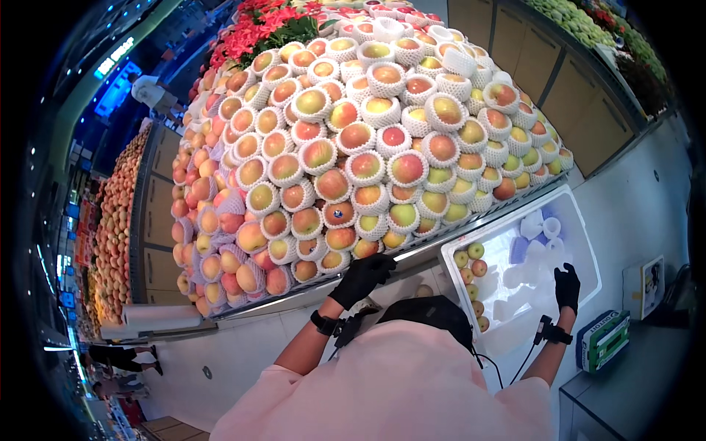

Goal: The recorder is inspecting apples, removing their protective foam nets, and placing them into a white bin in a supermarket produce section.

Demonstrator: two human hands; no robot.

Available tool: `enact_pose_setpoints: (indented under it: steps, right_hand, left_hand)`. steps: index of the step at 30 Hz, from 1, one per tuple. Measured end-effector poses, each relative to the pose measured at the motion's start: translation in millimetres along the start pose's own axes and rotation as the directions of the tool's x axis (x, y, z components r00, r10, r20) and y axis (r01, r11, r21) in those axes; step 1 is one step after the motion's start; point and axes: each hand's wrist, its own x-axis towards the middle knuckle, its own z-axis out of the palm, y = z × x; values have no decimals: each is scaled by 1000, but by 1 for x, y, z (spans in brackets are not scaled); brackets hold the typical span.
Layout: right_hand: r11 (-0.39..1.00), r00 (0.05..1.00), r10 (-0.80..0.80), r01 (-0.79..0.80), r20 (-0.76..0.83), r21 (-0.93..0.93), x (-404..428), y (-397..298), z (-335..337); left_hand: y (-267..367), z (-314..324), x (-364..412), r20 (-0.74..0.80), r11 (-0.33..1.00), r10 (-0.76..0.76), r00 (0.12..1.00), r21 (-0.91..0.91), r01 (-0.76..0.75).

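Note:
Before me rises a sloping heap of apples (332,184), many of them wrapped in white foam net sleeves (407,167). My left hand (361,280), in a black glove, is at the front edge of the heap, just below the lowest apples; whether its bent fingers hold anything cannot be told. On my right, a white foam box (589,251) lies low beside the display. My right hand (567,289), also gloved in black, hovers over the box's right side with fingers apart and nothing seen in them. Loose apples (479,268) line the box's left side; empty foam sleeves (532,225) lie at its far end.
A metal rail (419,251) edges the display. Red artificial-looking flowers (270,27) stand at its back left. At right are a green carton (604,342) and a grey counter (612,394). Tan cabinets (584,107) stand behind. Other people (154,95) are far off at left.

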Motion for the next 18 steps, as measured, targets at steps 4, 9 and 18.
enact_pose_setpoints:
  steps: [4,9,18]
  right_hand:
    - [900,971,16,-117,238,419,9,-75,13]
    - [943,915,-45,-93,400,319,30,-151,19]
    - [775,823,-552,446,135,449,87,-280,48]
  left_hand:
    - [-4,-10,-11,-107,979,-60,992,-199,37]
    - [4,-11,-31,-243,995,-86,966,-60,74]
    - [-16,-41,-73,-382,993,-93,920,-108,55]
